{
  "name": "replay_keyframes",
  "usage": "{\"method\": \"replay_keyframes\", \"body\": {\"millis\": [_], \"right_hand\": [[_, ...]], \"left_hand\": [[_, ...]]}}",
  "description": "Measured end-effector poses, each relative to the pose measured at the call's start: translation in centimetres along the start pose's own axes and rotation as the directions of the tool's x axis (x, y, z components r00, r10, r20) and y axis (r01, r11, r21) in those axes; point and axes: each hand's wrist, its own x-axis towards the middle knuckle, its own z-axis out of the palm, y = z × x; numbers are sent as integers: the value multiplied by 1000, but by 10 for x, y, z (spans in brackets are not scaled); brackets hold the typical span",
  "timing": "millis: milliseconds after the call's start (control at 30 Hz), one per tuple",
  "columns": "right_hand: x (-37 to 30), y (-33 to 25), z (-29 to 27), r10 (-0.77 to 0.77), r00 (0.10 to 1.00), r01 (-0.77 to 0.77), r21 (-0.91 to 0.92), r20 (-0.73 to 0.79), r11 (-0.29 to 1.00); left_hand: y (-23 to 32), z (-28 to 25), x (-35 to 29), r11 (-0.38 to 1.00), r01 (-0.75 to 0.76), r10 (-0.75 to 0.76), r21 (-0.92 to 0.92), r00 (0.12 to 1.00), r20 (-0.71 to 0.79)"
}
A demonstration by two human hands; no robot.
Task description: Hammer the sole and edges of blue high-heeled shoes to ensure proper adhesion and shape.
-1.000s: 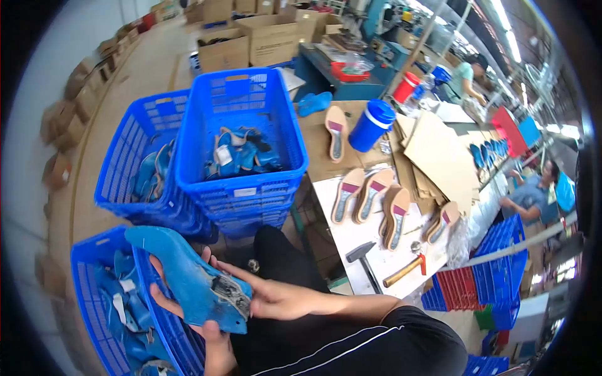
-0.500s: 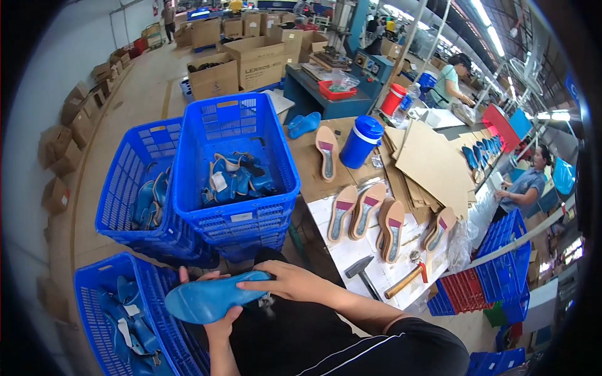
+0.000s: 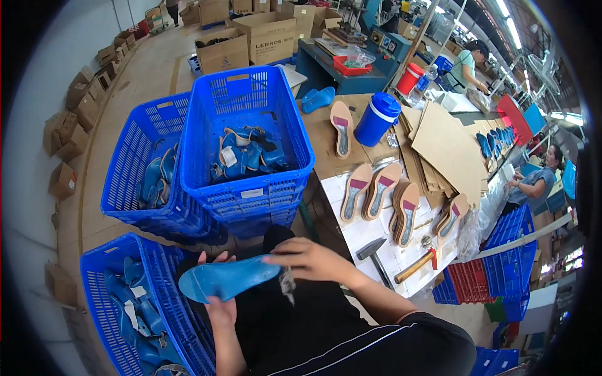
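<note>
A blue shoe last (image 3: pixel 226 277) lies across both my hands, its smooth sole side facing up. My left hand (image 3: pixel 221 307) supports it from below, the thumb at the near edge and fingertips showing past the far edge. The fingers of my right hand (image 3: pixel 301 258) are closed at the narrower right end. A ragged greyish strip (image 3: pixel 287 285) dangles just under that hand; what it is attached to cannot be made out. More blue lasts (image 3: pixel 135 307) with white scraps among them fill the blue crate (image 3: pixel 94 266) at my lower left.
Stacked blue crates (image 3: pixel 251 193) stand ahead, holding more lasts. On the workbench to the right are tan insoles (image 3: pixel 406 213) in piles, a hammer (image 3: pixel 374 258), a wooden-handled tool (image 3: pixel 414 274), cardboard sheets (image 3: pixel 448 147) and a blue jug (image 3: pixel 377 119). Two people work farther off.
The scene has shifted slightly right and up in the picture. My right fingers have drawn in around the last's end, and the greyish strip hangs more plainly in sight.
</note>
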Motion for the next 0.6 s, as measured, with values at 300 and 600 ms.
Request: {"method": "replay_keyframes", "body": {"millis": [300,600], "right_hand": [[-100,140,-59,374,549,-747,-237,-748,622],[-142,195,-23,361,469,-851,-304,-806,428]], "left_hand": [[34,-21,-10,904,-92,-61,-417,939,-340],[34,-22,-8,837,-109,-64,-536,954,-294]]}}
